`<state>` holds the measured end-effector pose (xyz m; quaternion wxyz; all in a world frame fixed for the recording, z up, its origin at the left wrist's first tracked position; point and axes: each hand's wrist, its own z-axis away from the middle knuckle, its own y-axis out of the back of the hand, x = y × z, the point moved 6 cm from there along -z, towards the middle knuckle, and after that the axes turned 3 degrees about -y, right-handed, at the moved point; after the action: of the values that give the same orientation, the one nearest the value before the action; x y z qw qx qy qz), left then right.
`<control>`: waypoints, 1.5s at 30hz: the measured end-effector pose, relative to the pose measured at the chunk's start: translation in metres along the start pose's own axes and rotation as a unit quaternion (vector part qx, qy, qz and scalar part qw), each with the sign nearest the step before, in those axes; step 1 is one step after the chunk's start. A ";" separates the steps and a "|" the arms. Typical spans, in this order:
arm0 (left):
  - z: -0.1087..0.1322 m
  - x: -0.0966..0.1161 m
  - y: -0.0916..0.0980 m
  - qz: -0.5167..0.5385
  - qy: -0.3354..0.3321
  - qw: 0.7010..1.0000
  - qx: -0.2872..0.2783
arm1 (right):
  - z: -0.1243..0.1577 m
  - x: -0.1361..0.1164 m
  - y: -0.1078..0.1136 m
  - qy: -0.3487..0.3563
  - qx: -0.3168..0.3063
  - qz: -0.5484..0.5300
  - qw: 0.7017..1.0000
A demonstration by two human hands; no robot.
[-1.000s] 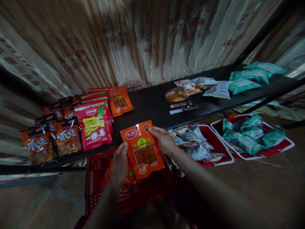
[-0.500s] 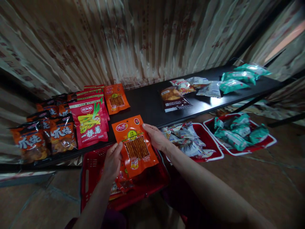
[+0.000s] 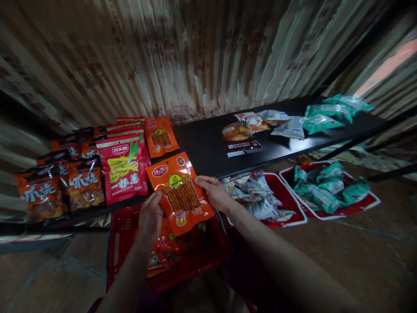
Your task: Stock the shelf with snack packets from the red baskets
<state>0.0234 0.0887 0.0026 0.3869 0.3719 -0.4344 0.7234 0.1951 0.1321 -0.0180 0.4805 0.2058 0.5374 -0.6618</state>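
Orange snack packet (image 3: 182,198) hangs tilted at the lower middle of the frame, its printed front turned up towards me, just before the near edge of a black shelf (image 3: 202,148). The left hand (image 3: 150,217) grips its left edge; the right hand (image 3: 213,193) pinches its right edge, thumb over the front. Below it I see a red basket (image 3: 121,221) with more orange packets (image 3: 163,243) inside. On the shelf, a matching orange packet (image 3: 160,139) lies just behind, beside a row of pink-red packets (image 3: 122,174); black-and-orange bags (image 3: 85,184) fill the left of the frame. Right of centre lie a brown packet (image 3: 239,141), some white packets (image 3: 289,127) and, farther right, green packets (image 3: 329,117). Under that stretch, one white-rimmed basket (image 3: 280,224) holds white packets and a second basket (image 3: 358,211) green ones. Pleated, patterned curtain (image 3: 211,56) covers the top of the frame.
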 end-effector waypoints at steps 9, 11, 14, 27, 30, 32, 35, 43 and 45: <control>0.001 0.003 -0.009 0.004 -0.014 1.000 -0.019 | 0.003 -0.002 0.002 0.001 0.040 -0.016 0.999; 0.001 0.004 -0.010 0.006 -0.021 1.000 -0.017 | 0.004 -0.001 0.002 -0.006 0.037 -0.022 0.999; 0.000 0.007 -0.011 0.024 -0.035 0.999 -0.014 | 0.006 0.000 0.004 -0.017 0.023 -0.017 0.999; -0.019 0.020 -0.010 0.010 -0.146 0.989 0.014 | 0.028 0.012 0.018 -0.060 -0.065 0.040 0.995; -0.023 0.018 -0.006 -0.010 -0.149 0.989 -0.002 | 0.031 0.013 0.017 -0.069 -0.077 0.039 0.994; -0.026 0.016 -0.005 -0.002 -0.138 0.990 -0.023 | 0.031 0.013 0.017 -0.066 -0.078 0.037 0.994; -0.029 0.015 -0.006 0.015 -0.121 0.991 -0.058 | 0.030 0.014 0.016 -0.050 -0.075 0.035 0.995; -0.010 0.010 -0.022 0.028 -0.039 0.986 -0.160 | 0.022 0.014 0.018 -0.023 -0.031 -0.001 0.999; -0.006 0.006 -0.025 0.032 -0.019 0.981 -0.192 | 0.022 0.013 0.017 -0.020 -0.024 -0.015 0.999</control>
<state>0.0414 0.1034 0.0142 0.4192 0.2908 -0.5839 0.6314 0.2088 0.1073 -0.0293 0.4855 0.1728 0.5469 -0.6597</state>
